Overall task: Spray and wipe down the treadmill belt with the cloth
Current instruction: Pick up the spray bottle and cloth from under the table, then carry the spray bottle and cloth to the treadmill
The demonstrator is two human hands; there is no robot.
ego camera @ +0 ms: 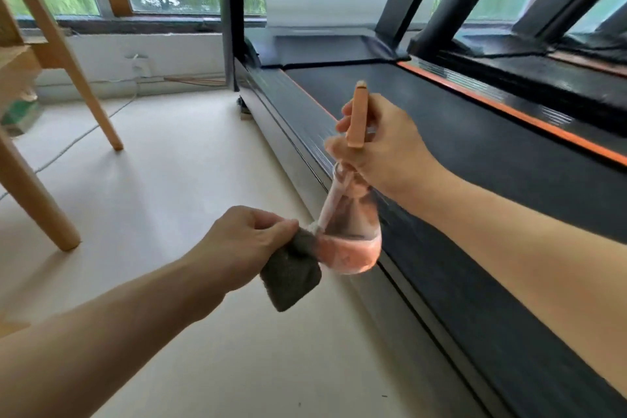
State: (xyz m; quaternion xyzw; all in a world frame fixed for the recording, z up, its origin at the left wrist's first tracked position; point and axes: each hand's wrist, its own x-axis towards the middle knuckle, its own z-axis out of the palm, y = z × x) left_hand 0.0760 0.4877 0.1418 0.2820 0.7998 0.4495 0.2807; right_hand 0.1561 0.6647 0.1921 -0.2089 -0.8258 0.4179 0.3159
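Observation:
My right hand (383, 146) grips the neck of a clear spray bottle (349, 241) with an orange trigger head and a little pink liquid at the bottom. It hangs tilted over the left side rail of the treadmill. The black treadmill belt (475, 153) runs from the far middle to the near right, edged by an orange stripe. My left hand (244, 244) pinches a folded dark grey cloth (291, 275) just left of the bottle's base, above the pale floor.
The treadmill's grey side rail (288, 119) and black uprights (234, 10) stand ahead. Light wooden furniture legs (44, 200) rise at the left. A white cable (78, 139) trails across the pale floor toward a wall outlet. Windows line the far wall.

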